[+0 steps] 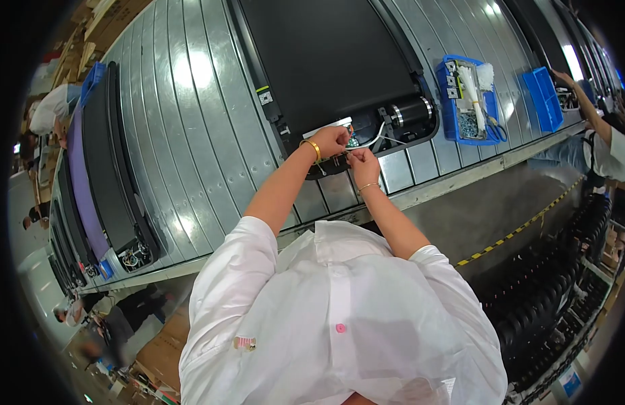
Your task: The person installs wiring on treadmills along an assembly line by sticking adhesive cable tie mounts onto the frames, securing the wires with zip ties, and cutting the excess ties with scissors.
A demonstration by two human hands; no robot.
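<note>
A treadmill (326,61) with a black belt lies on the metal line, its motor end facing me with the inside exposed. My left hand (332,140), a gold bangle on its wrist, is closed in a pinch over a small green circuit board (353,140). Just to its right, my right hand (363,165) pinches at the frame's near edge. Whatever is between the fingertips of either hand is too small to make out. A white cable (378,137) curves beside both hands. Farther right in the same bay sits a black cylindrical motor (412,112).
Right of the treadmill, a blue bin (470,101) holds screws, white ties and scissors (495,128). Another blue bin (543,100) stands beyond it, near a co-worker's arm (589,101). More treadmills (110,162) lie to the left. A yellow-black strip (522,229) marks the floor.
</note>
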